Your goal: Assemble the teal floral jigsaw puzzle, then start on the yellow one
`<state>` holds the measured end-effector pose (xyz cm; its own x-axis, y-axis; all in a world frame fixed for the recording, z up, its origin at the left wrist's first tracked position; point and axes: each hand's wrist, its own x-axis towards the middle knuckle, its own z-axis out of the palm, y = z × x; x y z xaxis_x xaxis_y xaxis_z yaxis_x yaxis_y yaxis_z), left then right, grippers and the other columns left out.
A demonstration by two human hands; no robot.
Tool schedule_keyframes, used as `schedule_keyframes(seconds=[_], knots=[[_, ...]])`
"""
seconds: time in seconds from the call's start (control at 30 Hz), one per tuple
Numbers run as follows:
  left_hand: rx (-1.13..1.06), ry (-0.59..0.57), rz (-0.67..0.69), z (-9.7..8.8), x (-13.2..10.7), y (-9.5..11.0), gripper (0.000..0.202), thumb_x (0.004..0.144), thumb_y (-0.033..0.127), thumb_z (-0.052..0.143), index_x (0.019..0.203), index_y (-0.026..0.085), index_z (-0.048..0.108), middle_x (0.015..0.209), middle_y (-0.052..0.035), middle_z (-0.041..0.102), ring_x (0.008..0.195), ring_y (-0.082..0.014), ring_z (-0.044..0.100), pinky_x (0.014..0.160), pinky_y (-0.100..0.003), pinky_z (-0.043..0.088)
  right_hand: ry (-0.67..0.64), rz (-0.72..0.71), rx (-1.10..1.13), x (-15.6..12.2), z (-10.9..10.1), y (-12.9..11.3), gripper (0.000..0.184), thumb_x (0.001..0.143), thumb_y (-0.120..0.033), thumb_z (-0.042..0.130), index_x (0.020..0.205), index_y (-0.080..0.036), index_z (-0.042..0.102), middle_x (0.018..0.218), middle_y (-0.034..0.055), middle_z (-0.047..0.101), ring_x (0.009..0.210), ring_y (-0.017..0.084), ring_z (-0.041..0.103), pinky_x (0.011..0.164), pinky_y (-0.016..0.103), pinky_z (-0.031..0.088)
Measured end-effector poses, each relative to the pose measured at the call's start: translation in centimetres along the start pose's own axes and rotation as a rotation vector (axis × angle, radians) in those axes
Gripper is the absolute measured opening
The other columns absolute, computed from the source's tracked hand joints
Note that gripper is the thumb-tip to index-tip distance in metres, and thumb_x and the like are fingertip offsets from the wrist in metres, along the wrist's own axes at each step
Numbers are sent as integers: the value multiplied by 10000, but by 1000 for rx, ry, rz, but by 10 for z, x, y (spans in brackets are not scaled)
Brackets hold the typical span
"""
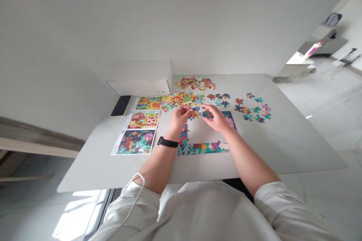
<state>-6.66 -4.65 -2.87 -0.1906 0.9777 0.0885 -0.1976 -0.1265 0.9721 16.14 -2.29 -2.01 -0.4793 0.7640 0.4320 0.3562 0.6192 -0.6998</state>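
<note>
Both of my hands are at the top side of a partly assembled jigsaw frame (202,148), whose joined border pieces surround bare tabletop. My left hand (180,117), with a black band on the wrist, has its thumb and fingers closed on a blue and orange puzzle piece (195,113). Close beside it, my right hand (216,118) pinches a dark puzzle piece (207,114) with red and green on it. The two pieces are side by side; whether they interlock I cannot tell. My fingers cover part of the frame's top edge.
Loose dark-blue and teal pieces (256,109) lie to the right. Yellow-orange pieces (178,98) and a mixed pile (195,83) lie behind my hands. Three picture sheets (136,142), a phone (121,106) and a white box (140,77) are at the left, with a wall behind.
</note>
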Motion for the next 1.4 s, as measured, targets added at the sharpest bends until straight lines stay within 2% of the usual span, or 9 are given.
schedule_keyframes(seconds=[0.13, 0.27, 0.4, 0.67, 0.77, 0.9, 1.0, 1.1, 1.4], knots=[[-1, -34, -21, 4, -3, -5, 470, 715, 463, 980, 889, 187, 642, 741, 0, 709, 655, -117, 662, 648, -246, 512, -20, -123, -163, -2, -5, -10, 615, 978, -163, 691, 1542, -398, 614, 1570, 44, 631, 1480, 290, 579, 1279, 540, 489], [-11, -83, -21, 9, -4, -7, 514, 699, 510, 986, 916, 184, 654, 723, 14, 705, 643, -113, 653, 653, -249, 525, -16, -213, -255, -2, -5, -6, 485, 993, -115, 673, 1421, -341, 700, 1437, 63, 725, 1356, 288, 666, 1203, 559, 556], [19, -101, -37, 8, -4, -8, 514, 757, 557, 937, 987, 184, 667, 780, 4, 727, 676, -117, 671, 687, -260, 542, 26, -217, -285, -3, -5, -1, 403, 992, -99, 671, 1323, -318, 737, 1397, 69, 746, 1308, 278, 695, 1162, 541, 583], [162, -116, 16, -7, -1, -6, 402, 859, 407, 853, 1124, 189, 642, 804, -1, 742, 758, -150, 722, 746, -277, 560, -20, -193, -296, 7, -13, -3, 341, 989, -126, 679, 1269, -303, 759, 1373, 79, 746, 1301, 282, 691, 1161, 518, 565], [316, -17, 89, -17, 3, 0, 280, 932, 348, 755, 1153, 208, 655, 889, -17, 769, 859, -171, 753, 824, -306, 588, -15, -187, -306, 18, -24, -1, 348, 981, -157, 705, 1296, -295, 756, 1362, 84, 748, 1308, 296, 676, 1187, 528, 535], [722, 88, 213, -29, 4, 7, 209, 951, 252, 709, 1159, 237, 699, 1070, -45, 798, 1029, -215, 754, 967, -366, 590, 9, -114, -306, 26, -29, 12, 384, 967, -171, 716, 1327, -300, 753, 1358, 85, 751, 1310, 318, 665, 1197, 556, 508], [999, -19, 308, -32, 1, 7, 178, 929, 224, 752, 1107, 230, 745, 1214, -85, 784, 1198, -274, 716, 1107, -433, 547, -1, -62, -295, 22, -15, 27, 341, 945, -143, 720, 1249, -282, 788, 1328, 95, 769, 1283, 320, 683, 1173, 545, 523], [1161, -149, 339, -30, -3, 2, 173, 918, 193, 759, 1087, 221, 782, 1251, -109, 773, 1253, -307, 691, 1168, -465, 518, -36, -22, -297, 15, 1, 40, 315, 913, -113, 735, 1175, -270, 813, 1273, 96, 795, 1221, 317, 714, 1134, 538, 548], [1246, -238, 259, -22, -7, -1, 261, 934, 145, 699, 1129, 228, 850, 1263, -111, 799, 1246, -293, 717, 1199, -441, 532, -69, -55, -330, 10, 15, 44, 309, 929, -106, 701, 1170, -254, 827, 1323, 100, 793, 1266, 293, 706, 1168, 512, 530]])
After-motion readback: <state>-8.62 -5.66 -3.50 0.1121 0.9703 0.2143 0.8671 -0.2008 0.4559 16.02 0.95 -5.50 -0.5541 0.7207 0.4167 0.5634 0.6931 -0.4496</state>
